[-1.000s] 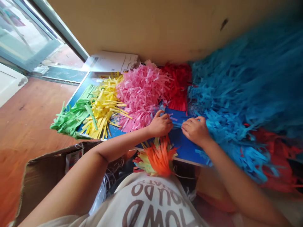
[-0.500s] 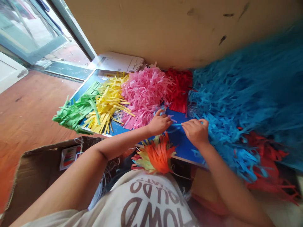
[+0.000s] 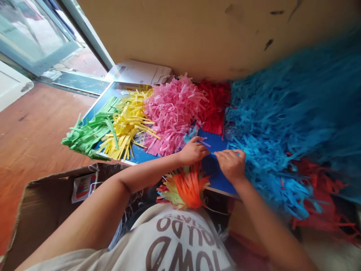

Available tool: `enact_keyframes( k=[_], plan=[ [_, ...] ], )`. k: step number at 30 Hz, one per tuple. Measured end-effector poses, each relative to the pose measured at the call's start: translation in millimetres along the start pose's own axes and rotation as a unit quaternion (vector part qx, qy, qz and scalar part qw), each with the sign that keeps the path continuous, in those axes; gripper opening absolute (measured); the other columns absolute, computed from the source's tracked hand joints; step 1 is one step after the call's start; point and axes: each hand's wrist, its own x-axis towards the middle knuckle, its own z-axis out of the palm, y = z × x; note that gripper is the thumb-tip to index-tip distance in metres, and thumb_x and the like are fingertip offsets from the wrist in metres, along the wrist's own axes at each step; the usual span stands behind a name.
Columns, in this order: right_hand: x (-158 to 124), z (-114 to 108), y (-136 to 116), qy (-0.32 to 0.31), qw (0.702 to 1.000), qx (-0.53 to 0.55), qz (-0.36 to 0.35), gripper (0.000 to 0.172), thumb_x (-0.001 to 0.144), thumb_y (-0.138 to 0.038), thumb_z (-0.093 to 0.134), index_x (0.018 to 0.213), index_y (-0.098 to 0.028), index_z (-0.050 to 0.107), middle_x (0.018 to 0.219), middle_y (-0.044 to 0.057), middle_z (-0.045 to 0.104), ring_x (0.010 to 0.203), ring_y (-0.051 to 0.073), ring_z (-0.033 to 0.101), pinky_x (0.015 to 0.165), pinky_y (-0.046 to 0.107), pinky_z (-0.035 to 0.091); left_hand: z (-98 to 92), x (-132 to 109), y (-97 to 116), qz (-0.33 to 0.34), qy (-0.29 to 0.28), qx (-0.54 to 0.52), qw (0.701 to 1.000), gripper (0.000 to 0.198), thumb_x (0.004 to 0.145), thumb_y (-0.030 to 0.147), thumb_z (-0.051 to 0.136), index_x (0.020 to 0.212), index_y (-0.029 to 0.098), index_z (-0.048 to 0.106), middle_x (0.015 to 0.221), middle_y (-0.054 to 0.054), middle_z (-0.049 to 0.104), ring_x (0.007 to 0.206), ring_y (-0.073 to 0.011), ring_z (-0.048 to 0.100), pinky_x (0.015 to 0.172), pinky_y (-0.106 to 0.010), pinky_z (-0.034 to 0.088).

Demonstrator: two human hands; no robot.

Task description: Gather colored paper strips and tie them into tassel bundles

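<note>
My left hand (image 3: 194, 151) is closed, pinching blue tissue paper whose fringed end (image 3: 191, 133) sticks out beyond the fingers. My right hand (image 3: 231, 162) is closed a short gap away to the right, its fingertips on a thin blue stretch of the same paper running between the hands. Both hands are above the blue tabletop (image 3: 212, 171). Below them, against my shirt, is a fringed tassel of orange, yellow and other colours (image 3: 189, 184). The pink fringed paper (image 3: 175, 109) lies just past my left hand.
Green (image 3: 90, 131), yellow (image 3: 128, 124) and red (image 3: 214, 107) fringed paper lies along the table. A large blue heap (image 3: 276, 124) fills the right side, with red strips (image 3: 321, 188) beside it. A cardboard box (image 3: 39, 210) stands at lower left. Flat white cardboard (image 3: 143, 72) lies by the wall.
My hands have come slightly lower and nearer each other, so less of the blue strip shows between them. More of the blue fringed end is visible past my left hand.
</note>
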Motion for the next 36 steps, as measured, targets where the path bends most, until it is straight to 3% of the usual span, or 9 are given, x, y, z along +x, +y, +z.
enact_keyframes(
  k=[5,10,15,24,30,36],
  plan=[
    [-13.5,2.2,10.1,-0.010,1.000,0.000,-0.019,0.022,0.099,-0.013,0.050,0.101,-0.021,0.070,0.102,0.001,0.078,0.091,0.014,0.070,0.087,0.036,0.030,6.6,-4.7,-11.3,0.025,0.030,-0.016,0.999,0.027,0.102,0.021,0.045,0.103,0.024,0.072,0.103,-0.004,0.075,0.091,-0.0168,0.065,0.102,-0.040,0.038],
    [-20.5,4.0,18.1,-0.027,0.999,-0.006,-0.037,0.022,0.099,-0.017,0.052,0.092,-0.023,0.072,0.099,0.000,0.078,0.095,0.015,0.066,0.087,0.036,0.028,5.8,-9.5,-15.5,0.007,-0.030,-0.026,0.999,0.031,0.103,0.030,0.043,0.100,0.026,0.074,0.106,-0.006,0.072,0.106,-0.0214,0.060,0.104,-0.043,0.038],
    [-26.9,5.5,23.1,-0.062,0.998,0.011,0.031,0.025,0.100,-0.027,0.054,0.085,-0.025,0.074,0.094,0.000,0.076,0.094,0.018,0.061,0.088,0.037,0.028,4.3,-19.2,-22.9,-0.021,-0.084,-0.072,0.994,0.029,0.102,0.030,0.047,0.112,0.030,0.074,0.111,-0.006,0.072,0.114,-0.0239,0.057,0.106,-0.047,0.036],
    [-32.5,16.5,38.6,-0.071,0.979,0.145,0.127,0.022,0.093,-0.035,0.062,0.077,-0.024,0.074,0.083,0.004,0.071,0.088,0.022,0.061,0.078,0.036,0.037,1.0,-26.1,-23.5,-0.122,-0.053,-0.114,0.985,0.023,0.096,0.037,0.059,0.093,0.028,0.079,0.098,-0.007,0.072,0.098,-0.0232,0.059,0.087,-0.039,0.038],
    [-33.5,14.4,39.2,-0.080,0.972,0.171,0.143,0.023,0.093,-0.035,0.061,0.078,-0.024,0.074,0.085,0.005,0.071,0.088,0.022,0.061,0.079,0.037,0.042,1.6,-27.4,-23.8,-0.161,-0.043,-0.149,0.975,0.021,0.093,0.041,0.064,0.090,0.026,0.079,0.096,-0.005,0.073,0.095,-0.0211,0.060,0.088,-0.038,0.038],
    [-30.4,12.8,37.4,-0.073,0.971,0.169,0.155,0.022,0.091,-0.034,0.063,0.074,-0.023,0.071,0.084,0.005,0.070,0.088,0.022,0.061,0.080,0.037,0.042,3.6,-22.0,-17.3,-0.204,-0.034,-0.119,0.971,0.027,0.093,0.045,0.063,0.086,0.023,0.077,0.095,-0.006,0.073,0.094,-0.0223,0.060,0.088,-0.041,0.038]
  ],
)
